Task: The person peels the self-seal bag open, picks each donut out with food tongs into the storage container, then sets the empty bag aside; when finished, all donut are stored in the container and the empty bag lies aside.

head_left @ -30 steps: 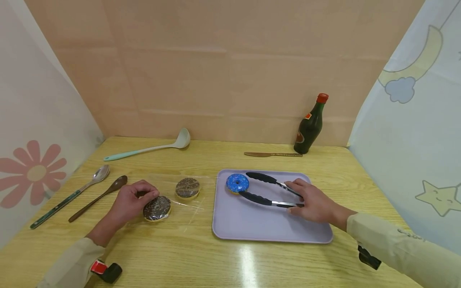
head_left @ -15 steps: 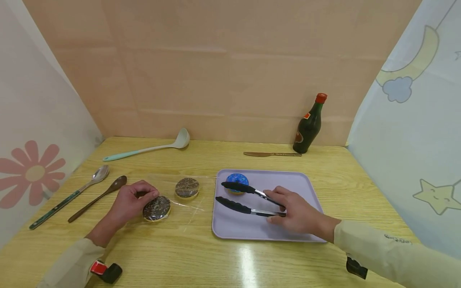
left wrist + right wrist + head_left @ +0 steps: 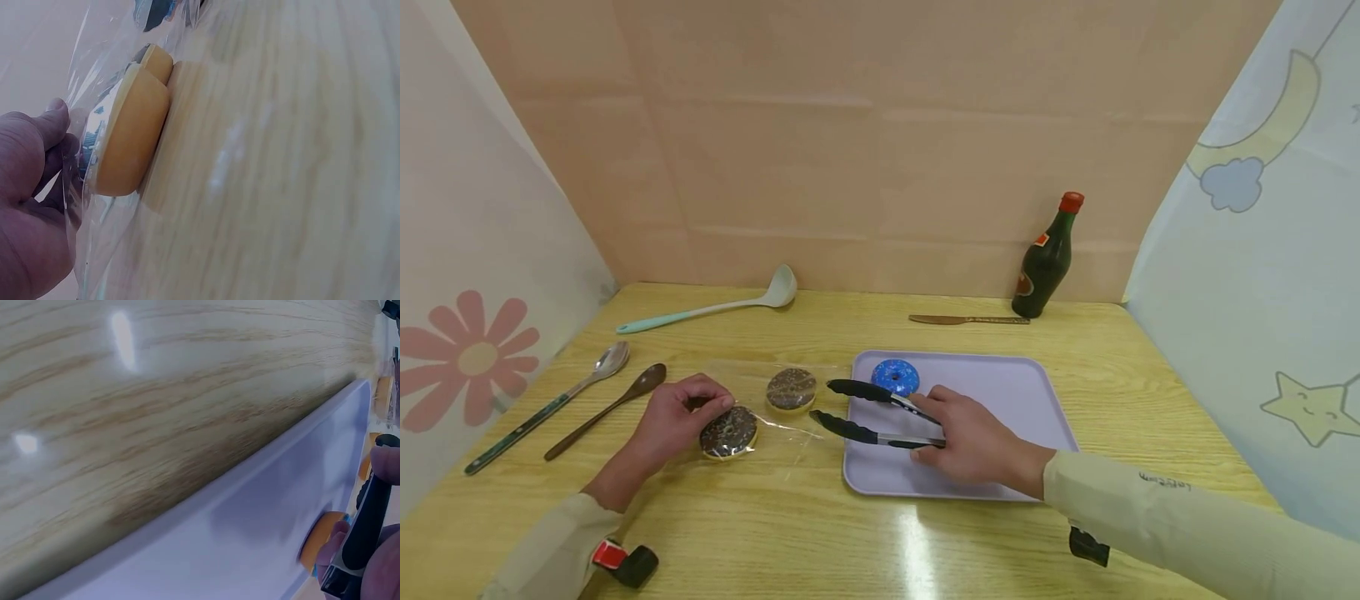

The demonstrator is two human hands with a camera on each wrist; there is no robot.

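Note:
My right hand (image 3: 973,442) grips black-tipped metal tongs (image 3: 868,412) whose open tips reach past the left edge of the lilac tray (image 3: 1000,400). A blue doughnut (image 3: 895,377) lies loose at the tray's far left corner. Left of the tray a clear plastic bag (image 3: 775,408) holds two chocolate doughnuts, one near (image 3: 728,432) and one farther (image 3: 791,388). My left hand (image 3: 673,421) holds the bag at the near doughnut (image 3: 125,140). In the right wrist view the tongs (image 3: 369,519) show beside my fingers over the tray (image 3: 219,550).
A mint ladle (image 3: 707,310), a silver spoon (image 3: 546,407) and a brown spoon (image 3: 606,408) lie at the left. A dark bottle (image 3: 1047,258) and a brass knife (image 3: 968,319) sit by the back wall. Curtains close both sides.
My right hand has let the blue doughnut go on the tray and carried the open tongs leftward, toward the bagged doughnuts. The left hand has stayed put.

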